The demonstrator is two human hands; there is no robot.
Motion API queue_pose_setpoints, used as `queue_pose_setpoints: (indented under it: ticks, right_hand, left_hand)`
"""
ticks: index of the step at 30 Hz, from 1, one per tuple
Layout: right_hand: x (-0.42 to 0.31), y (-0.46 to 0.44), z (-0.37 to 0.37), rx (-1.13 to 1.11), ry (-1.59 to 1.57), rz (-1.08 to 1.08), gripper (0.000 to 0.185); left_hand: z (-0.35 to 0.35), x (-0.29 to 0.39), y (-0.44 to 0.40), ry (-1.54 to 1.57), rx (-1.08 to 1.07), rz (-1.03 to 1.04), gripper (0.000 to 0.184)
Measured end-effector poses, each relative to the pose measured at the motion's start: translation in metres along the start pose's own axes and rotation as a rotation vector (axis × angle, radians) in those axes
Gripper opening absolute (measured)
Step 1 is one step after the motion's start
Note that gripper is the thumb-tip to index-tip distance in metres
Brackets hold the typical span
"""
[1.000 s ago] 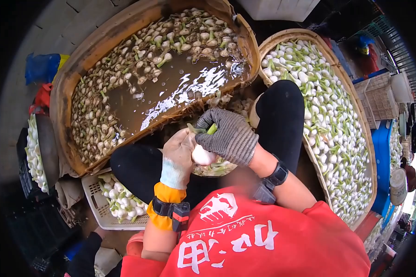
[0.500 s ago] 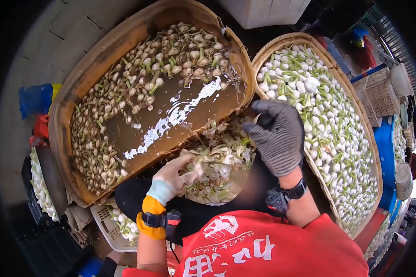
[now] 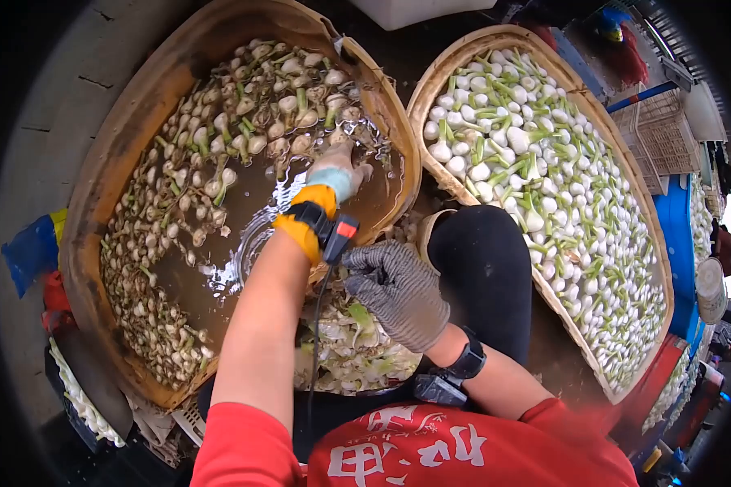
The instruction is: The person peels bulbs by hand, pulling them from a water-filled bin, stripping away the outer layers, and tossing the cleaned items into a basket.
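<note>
My left hand (image 3: 339,172), in a pale glove with an orange cuff, reaches into the large brown-rimmed tub (image 3: 89,219) at the left. Its fingertips touch unpeeled garlic bulbs (image 3: 300,118) in murky water and are partly hidden; the thumb stands apart. My right hand (image 3: 400,294), in a grey striped glove, is loosely bent above a heap of garlic peelings (image 3: 351,349) between my legs. Thumb and fingers are apart, and nothing shows between them. Right of my knee, a second tub (image 3: 443,172) holds white, peeled garlic bulbs (image 3: 573,215) with green stems.
Woven plastic crates (image 3: 666,134) and a blue container (image 3: 676,235) stand beyond the right tub. A white box (image 3: 418,10) is at the top. My dark-trousered knee (image 3: 483,260) rises between the tubs. A cable hangs from my left wrist device (image 3: 341,237).
My left hand has gone from the peelings up into the left tub, among the bulbs. My right hand has moved down and left, away from the right tub's rim. The view has shifted.
</note>
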State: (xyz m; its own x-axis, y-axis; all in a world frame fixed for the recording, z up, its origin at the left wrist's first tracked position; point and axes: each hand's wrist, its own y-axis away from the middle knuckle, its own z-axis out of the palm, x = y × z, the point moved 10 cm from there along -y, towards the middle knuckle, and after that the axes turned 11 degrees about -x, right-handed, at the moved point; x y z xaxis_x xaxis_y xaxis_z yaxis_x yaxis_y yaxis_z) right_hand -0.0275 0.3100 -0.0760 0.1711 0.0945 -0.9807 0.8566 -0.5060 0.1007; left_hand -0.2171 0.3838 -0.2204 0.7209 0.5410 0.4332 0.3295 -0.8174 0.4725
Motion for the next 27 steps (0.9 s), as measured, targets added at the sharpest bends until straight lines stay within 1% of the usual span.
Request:
queue_pose_setpoints:
  ticks: [1, 2, 3, 5, 6, 7, 8, 9, 10, 11, 12, 13, 15, 16, 17, 19, 20, 21, 23, 25, 26, 27]
  right_hand:
    - [0.002, -0.002, -0.001, 0.006, 0.005, 0.009, 0.025]
    - [0.003, -0.003, -0.003, 0.019, 0.018, 0.026, 0.025]
    - [0.004, -0.002, -0.004, 0.029, 0.029, 0.045, 0.025]
    - [0.005, -0.002, -0.007, 0.036, 0.020, 0.048, 0.026]
    - [0.003, -0.002, -0.010, 0.079, 0.031, -0.015, 0.025]
    - [-0.001, 0.000, -0.013, 0.121, 0.040, -0.081, 0.025]
    - [0.005, 0.001, -0.014, 0.140, 0.023, -0.033, 0.024]
    - [0.008, 0.001, -0.013, 0.136, 0.011, -0.037, 0.024]
    - [0.016, 0.002, -0.013, 0.159, -0.108, -0.012, 0.025]
    - [0.022, 0.003, -0.013, 0.177, -0.227, 0.014, 0.026]
    - [0.017, 0.002, -0.009, 0.136, -0.305, 0.011, 0.029]
    - [0.013, 0.002, -0.006, 0.116, -0.313, 0.005, 0.029]
    - [0.000, 0.004, 0.003, 0.045, -0.084, -0.011, 0.035]
    - [-0.012, 0.008, 0.007, 0.047, -0.022, -0.073, 0.036]
    - [-0.022, 0.012, 0.009, 0.034, -0.016, -0.079, 0.036]
    - [-0.054, 0.022, 0.022, -0.059, 0.145, -0.153, 0.035]
    - [-0.067, 0.029, 0.026, -0.058, 0.158, -0.213, 0.032]
    - [-0.066, 0.034, 0.032, -0.066, 0.164, -0.217, 0.032]
    - [-0.080, 0.048, 0.046, -0.071, 0.342, -0.425, 0.031]
    - [-0.086, 0.057, 0.054, -0.104, 0.385, -0.443, 0.028]
    - [-0.086, 0.060, 0.057, -0.111, 0.399, -0.427, 0.028]
    - [-0.086, 0.062, 0.059, -0.119, 0.414, -0.410, 0.028]
  left_hand:
    - [0.017, -0.010, -0.026, 0.040, 0.029, 0.021, 0.059]
    - [0.062, -0.032, -0.056, 0.216, -0.178, 0.009, 0.057]
    - [0.073, -0.036, -0.059, 0.220, -0.185, 0.014, 0.057]
    - [0.109, -0.015, -0.048, 0.053, -0.410, 0.289, 0.043]
    - [0.141, -0.040, -0.054, 0.633, -0.501, 0.289, 0.031]
    - [0.109, -0.003, 0.020, 1.472, -0.580, 0.012, 0.023]
    - [0.103, 0.018, 0.031, 1.856, -0.973, 0.595, 0.026]
    - [0.070, 0.018, 0.072, 1.841, -0.591, 0.249, 0.033]
    - [0.052, 0.012, 0.104, 1.865, -0.438, 0.181, 0.044]
    - [0.036, 0.021, 0.136, 2.017, -0.393, 0.285, 0.048]
    - [0.026, 0.027, 0.168, 2.094, -0.357, 0.302, 0.050]
    - [0.019, 0.031, 0.196, 2.173, -0.318, 0.322, 0.051]
    - [0.016, 0.030, 0.239, 2.262, -0.157, 0.322, 0.053]
    - [0.016, 0.029, 0.255, 2.277, -0.083, 0.352, 0.053]
    - [0.022, 0.027, 0.268, 2.313, -0.009, 0.338, 0.052]
    - [0.031, 0.027, 0.292, 2.264, 0.056, 0.274, 0.047]
    - [0.036, 0.026, 0.299, 2.269, 0.067, 0.282, 0.047]
    - [0.044, 0.021, 0.305, 2.299, 0.113, 0.277, 0.044]
    - [0.047, 0.024, 0.316, 2.332, 0.159, 0.287, 0.041]
    - [0.047, 0.027, 0.331, 2.220, 0.236, 0.136, 0.037]
    - [0.047, 0.024, 0.338, 2.094, 0.293, 0.028, 0.036]
    - [0.045, 0.025, 0.344, 2.098, 0.295, 0.039, 0.036]
